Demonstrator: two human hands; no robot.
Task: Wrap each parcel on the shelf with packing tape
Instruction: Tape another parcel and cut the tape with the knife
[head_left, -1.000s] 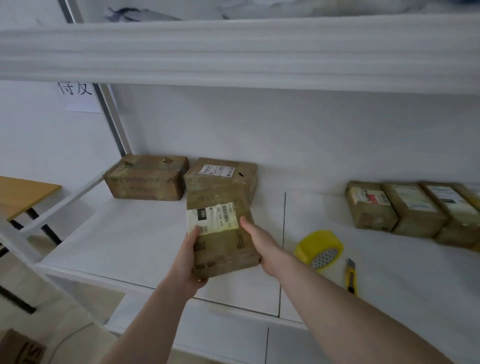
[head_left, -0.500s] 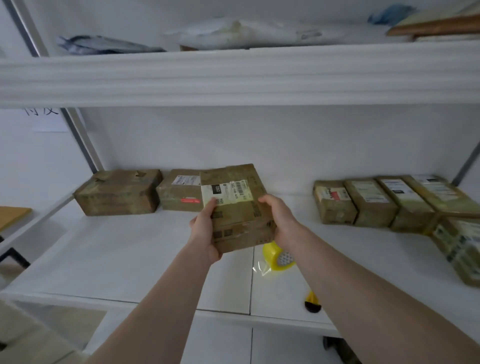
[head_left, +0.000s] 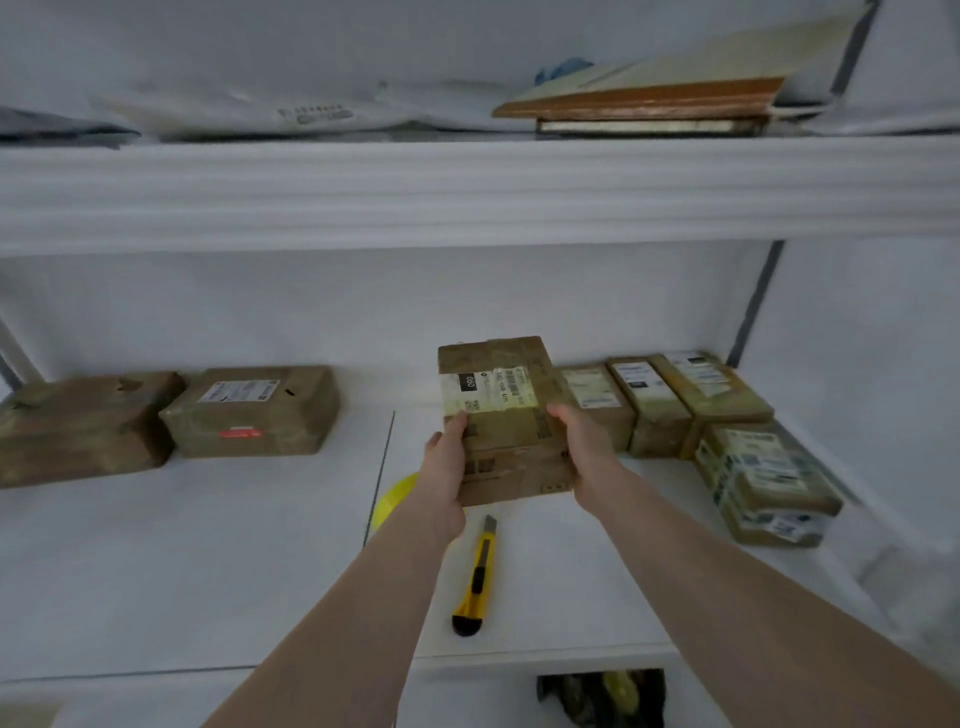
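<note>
From my head camera, I hold one brown parcel (head_left: 506, 421) between both hands above the white shelf (head_left: 208, 561), its label side up. My left hand (head_left: 444, 467) grips its left edge, thumb on top just below the label and fingers curled underneath. My right hand (head_left: 584, 447) clasps the right edge the same way, fingers wrapped round the side.

Taking that parcel as the mark: just right of it, against the back wall, a row of labelled parcels (head_left: 660, 405) stands side by side, and further right, nearer me, sits a small stack of parcels (head_left: 769, 483). Well to its left lie two more parcels (head_left: 249, 410), touching each other. Below it, a yellow utility knife (head_left: 478, 577) lies on the shelf. The yellow tape roll (head_left: 392, 501) shows at its lower left, mostly hidden behind my left wrist.
</note>
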